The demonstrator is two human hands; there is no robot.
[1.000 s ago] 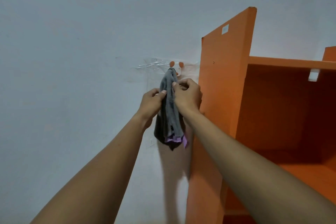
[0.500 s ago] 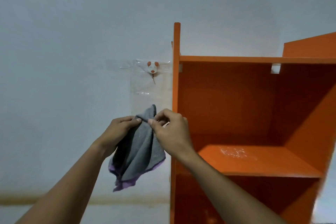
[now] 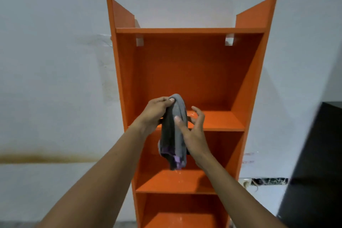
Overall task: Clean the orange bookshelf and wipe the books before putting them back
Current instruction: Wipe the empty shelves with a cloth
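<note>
The orange bookshelf (image 3: 188, 72) stands against the white wall, straight ahead, with no books on the shelves in view. A grey cloth with a purple hem (image 3: 174, 135) hangs in front of its middle shelf. My left hand (image 3: 157, 112) grips the cloth's top, fingers curled over the bunched fabric. My right hand (image 3: 191, 131) is beside the cloth with fingers spread and loosely bent; the thumb touches the fabric. White specks lie on the lower shelves.
A black cabinet (image 3: 314, 163) stands at the right, close to the bookshelf. A brown stain line (image 3: 46, 158) runs along the wall at the left. A broken hole in the wall (image 3: 268, 181) shows low, right of the shelf.
The view has swung right from the wall hook to face the bookshelf. Both hands carried the cloth in front of the middle shelf. My right hand let go of its pinch and spread.
</note>
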